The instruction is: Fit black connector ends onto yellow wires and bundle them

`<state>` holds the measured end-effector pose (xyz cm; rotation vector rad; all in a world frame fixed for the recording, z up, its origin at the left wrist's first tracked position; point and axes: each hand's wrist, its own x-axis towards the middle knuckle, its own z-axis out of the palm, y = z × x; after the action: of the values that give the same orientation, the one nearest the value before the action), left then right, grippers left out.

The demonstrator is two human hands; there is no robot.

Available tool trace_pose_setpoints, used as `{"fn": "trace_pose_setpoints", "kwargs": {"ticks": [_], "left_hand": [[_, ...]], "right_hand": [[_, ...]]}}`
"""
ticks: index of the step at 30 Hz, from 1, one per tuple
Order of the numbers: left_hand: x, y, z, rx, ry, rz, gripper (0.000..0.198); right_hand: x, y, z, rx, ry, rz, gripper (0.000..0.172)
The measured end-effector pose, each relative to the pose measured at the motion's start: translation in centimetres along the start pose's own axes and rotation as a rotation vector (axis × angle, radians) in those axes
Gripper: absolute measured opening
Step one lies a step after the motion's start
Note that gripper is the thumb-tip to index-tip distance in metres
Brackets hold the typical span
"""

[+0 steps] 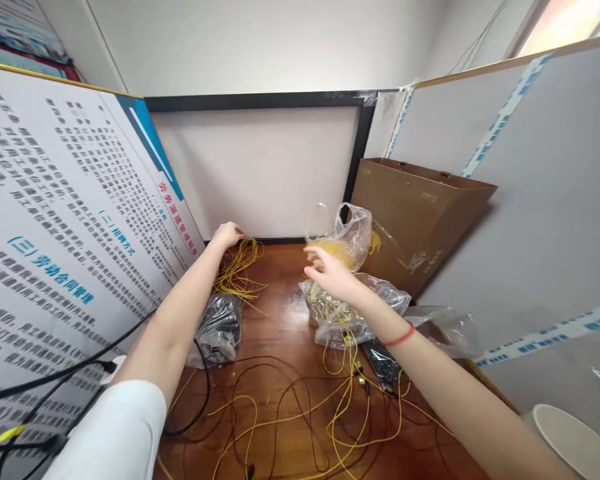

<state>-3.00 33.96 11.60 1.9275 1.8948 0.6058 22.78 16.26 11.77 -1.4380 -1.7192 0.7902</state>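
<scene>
My left hand [227,235] reaches to the far left corner of the wooden table [285,320], fingers curled down onto a bundle of thin yellow wires [237,267]. My right hand [327,270] hovers mid-table with fingers loosely spread and nothing in them, above a clear plastic bag of wires [353,310]. Just behind it stands a second clear bag with yellow contents [345,240]. A dark plastic bag [220,330] lies under my left forearm.
Loose yellow and black cables [300,413] sprawl over the near table. A brown cardboard box [420,213] leans at the back right. A printed poster board [65,220] walls the left, a black-framed white board [260,167] the back, grey panels the right. A white bowl [575,440] sits low right.
</scene>
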Motion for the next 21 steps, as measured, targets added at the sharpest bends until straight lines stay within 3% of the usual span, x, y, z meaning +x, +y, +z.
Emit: {"fn": "trace_pose_setpoints", "kwargs": {"ticks": [4,8,11,16,18,21], "left_hand": [[1.4,0.0,2.2,0.142,0.012,0.031,0.032],[1.6,-0.8,4.0,0.218,0.043,0.092,0.032],[1.5,-1.5,4.1,0.243,0.051,0.097,0.033],[0.3,-1.9,2.3,0.252,0.088,0.07,0.034],[-1.1,-1.2,1.7,0.238,0.096,0.102,0.031],[-4.8,1.0,2.0,0.197,0.095,0.202,0.028]], "right_hand": [[-7.4,1.2,-2.5,-0.119,-0.068,-0.08,0.034],[-12.8,2.7,-4.4,-0.244,-0.07,-0.012,0.029],[-15.3,3.4,-5.2,-0.259,-0.003,0.04,0.027],[-18.8,3.6,-5.6,-0.158,0.159,0.08,0.026],[-20.0,3.6,-5.0,-0.102,0.19,0.095,0.024],[-20.7,3.6,-3.1,-0.053,0.127,0.077,0.021]]}}
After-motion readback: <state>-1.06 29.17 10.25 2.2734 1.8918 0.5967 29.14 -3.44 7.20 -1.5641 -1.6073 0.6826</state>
